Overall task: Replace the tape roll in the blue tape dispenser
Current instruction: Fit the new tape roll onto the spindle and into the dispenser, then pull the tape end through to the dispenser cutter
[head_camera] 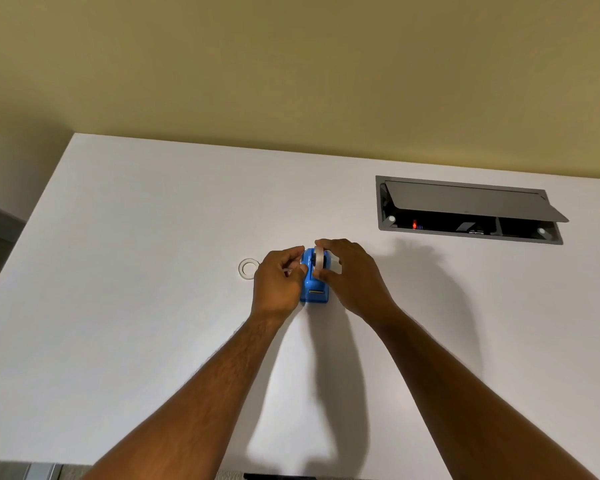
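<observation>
The blue tape dispenser (313,289) stands on the white table (153,254), its cutter end toward me. A white tape roll (319,258) sits upright at the dispenser's top. My right hand (352,275) grips this roll from the right, fingers curled over it. My left hand (280,278) presses against the dispenser's left side with the fingers closed, pinching something small that I cannot make out. A second, clear ring-shaped tape roll (249,269) lies flat on the table just left of my left hand.
A grey recessed cable box (468,209) with its lid propped open sits in the table at the back right. The table's left edge runs diagonally at the far left. A yellow wall rises behind the table.
</observation>
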`<action>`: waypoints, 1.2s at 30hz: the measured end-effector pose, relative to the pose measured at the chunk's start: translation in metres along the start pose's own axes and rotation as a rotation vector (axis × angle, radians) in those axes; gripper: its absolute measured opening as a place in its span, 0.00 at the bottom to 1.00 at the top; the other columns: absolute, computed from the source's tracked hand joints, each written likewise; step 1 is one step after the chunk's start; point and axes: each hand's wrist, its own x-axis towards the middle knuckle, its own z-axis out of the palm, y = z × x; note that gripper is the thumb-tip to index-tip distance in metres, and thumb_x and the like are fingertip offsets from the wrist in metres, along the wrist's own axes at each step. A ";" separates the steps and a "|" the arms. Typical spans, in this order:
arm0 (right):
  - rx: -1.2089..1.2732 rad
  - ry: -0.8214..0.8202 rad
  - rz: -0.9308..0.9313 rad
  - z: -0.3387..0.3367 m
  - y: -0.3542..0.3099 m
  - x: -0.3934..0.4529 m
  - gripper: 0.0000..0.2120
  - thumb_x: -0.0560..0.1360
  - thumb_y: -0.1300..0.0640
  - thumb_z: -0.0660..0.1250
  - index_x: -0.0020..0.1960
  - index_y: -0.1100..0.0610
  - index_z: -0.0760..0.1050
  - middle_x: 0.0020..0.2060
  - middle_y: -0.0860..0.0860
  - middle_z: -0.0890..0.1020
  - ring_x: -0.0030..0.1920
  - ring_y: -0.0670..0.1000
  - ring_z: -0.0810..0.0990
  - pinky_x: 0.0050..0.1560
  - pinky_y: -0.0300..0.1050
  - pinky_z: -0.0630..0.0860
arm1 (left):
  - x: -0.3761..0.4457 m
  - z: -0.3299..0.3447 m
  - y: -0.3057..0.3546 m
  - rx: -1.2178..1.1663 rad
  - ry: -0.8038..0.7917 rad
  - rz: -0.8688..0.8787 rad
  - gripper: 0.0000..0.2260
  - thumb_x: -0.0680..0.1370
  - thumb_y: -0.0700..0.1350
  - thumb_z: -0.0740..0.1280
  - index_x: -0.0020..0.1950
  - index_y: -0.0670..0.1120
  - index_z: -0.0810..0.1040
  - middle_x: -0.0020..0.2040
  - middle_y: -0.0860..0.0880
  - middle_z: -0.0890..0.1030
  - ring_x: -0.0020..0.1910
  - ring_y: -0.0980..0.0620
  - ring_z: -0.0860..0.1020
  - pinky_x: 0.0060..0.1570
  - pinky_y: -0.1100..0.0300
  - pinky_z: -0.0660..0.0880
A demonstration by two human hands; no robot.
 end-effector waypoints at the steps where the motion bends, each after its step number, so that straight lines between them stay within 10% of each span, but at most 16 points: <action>1: -0.005 0.002 -0.007 0.002 0.001 0.001 0.22 0.74 0.54 0.72 0.67 0.51 0.74 0.60 0.49 0.80 0.54 0.44 0.72 0.49 0.27 0.62 | 0.001 0.001 0.000 0.016 -0.010 0.011 0.13 0.78 0.40 0.69 0.61 0.51 0.81 0.56 0.53 0.81 0.56 0.52 0.80 0.57 0.60 0.75; 19: 0.022 0.019 -0.044 0.013 0.008 0.008 0.15 0.76 0.56 0.71 0.61 0.57 0.77 0.54 0.54 0.81 0.49 0.45 0.74 0.49 0.25 0.67 | 0.007 0.004 -0.008 0.128 -0.060 0.103 0.15 0.78 0.41 0.70 0.65 0.48 0.80 0.55 0.49 0.80 0.55 0.49 0.79 0.56 0.59 0.75; 28: -0.005 -0.009 -0.054 0.010 0.006 0.009 0.18 0.75 0.55 0.71 0.64 0.55 0.75 0.56 0.52 0.78 0.54 0.48 0.73 0.59 0.48 0.77 | 0.007 0.002 -0.002 0.081 -0.057 0.184 0.13 0.78 0.37 0.68 0.61 0.47 0.80 0.56 0.50 0.79 0.57 0.49 0.79 0.58 0.55 0.77; 36: 0.038 0.064 -0.015 0.003 0.004 -0.005 0.10 0.80 0.55 0.65 0.61 0.48 0.73 0.55 0.45 0.79 0.51 0.44 0.77 0.51 0.27 0.70 | 0.005 -0.001 0.004 0.122 -0.130 0.322 0.15 0.79 0.34 0.63 0.59 0.47 0.82 0.56 0.51 0.76 0.60 0.51 0.77 0.62 0.53 0.76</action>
